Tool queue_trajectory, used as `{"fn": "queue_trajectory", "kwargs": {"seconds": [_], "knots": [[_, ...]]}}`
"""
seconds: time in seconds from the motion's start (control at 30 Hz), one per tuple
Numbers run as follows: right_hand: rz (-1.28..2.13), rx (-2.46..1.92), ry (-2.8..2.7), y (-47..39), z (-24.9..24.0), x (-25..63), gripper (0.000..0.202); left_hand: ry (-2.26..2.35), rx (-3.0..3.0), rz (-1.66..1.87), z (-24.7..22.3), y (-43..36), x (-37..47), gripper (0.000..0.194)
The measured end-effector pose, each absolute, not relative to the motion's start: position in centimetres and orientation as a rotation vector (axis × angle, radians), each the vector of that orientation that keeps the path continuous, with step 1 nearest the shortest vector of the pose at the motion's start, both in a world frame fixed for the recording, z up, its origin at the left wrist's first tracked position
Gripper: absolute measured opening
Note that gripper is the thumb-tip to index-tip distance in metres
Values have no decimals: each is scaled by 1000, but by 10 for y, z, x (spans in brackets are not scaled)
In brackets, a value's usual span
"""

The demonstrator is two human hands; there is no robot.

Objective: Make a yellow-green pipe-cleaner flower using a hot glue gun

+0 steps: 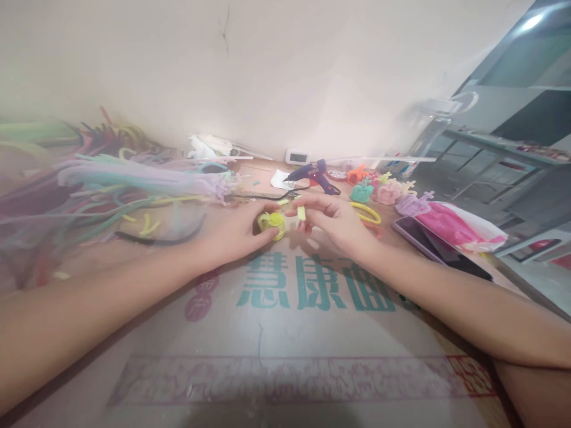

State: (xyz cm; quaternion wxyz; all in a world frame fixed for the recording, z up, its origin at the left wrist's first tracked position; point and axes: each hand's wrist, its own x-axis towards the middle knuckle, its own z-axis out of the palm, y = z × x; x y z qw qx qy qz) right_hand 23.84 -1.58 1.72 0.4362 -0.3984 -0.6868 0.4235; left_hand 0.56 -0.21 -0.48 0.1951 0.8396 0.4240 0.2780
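Observation:
My left hand (241, 233) is closed around a small yellow fuzzy shape (273, 224), which looks made of bent pipe cleaners. Between the thumb and fingers of my right hand (332, 219) is a short pale-yellow piece (301, 213), held upright a little to the right of that shape. The two yellow things are apart. Behind my hands lies a dark blue hot glue gun (314, 173), its nozzle over a white scrap of paper (282, 179). A yellow loop (366, 213) rests just right of my right hand.
Bundles of coloured pipe cleaners (147, 178) spread over the left side. Small finished-looking fuzzy pieces (387, 191), a phone (439, 246) and a pink-and-white packet (464, 226) are at the right. A small white digital display (298, 157) stands by the wall, and a clear jug (430, 134) is behind.

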Motion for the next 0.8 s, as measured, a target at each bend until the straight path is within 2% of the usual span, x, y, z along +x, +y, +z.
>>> {"fn": "queue_trajectory", "kwargs": {"seconds": [0.2, 0.53, 0.8], "knots": [[1105, -976, -1746, -23, 10, 236, 27, 1181, 2390, 791, -4, -3, 5, 59], [1071, -1050, -1826, -19, 8, 235, 43, 1077, 2502, 776, -3, -3, 7, 48], [1079, -1043, -1805, -18, 3, 234, 42, 1120, 2525, 747, -7, -2, 7, 51]]}}
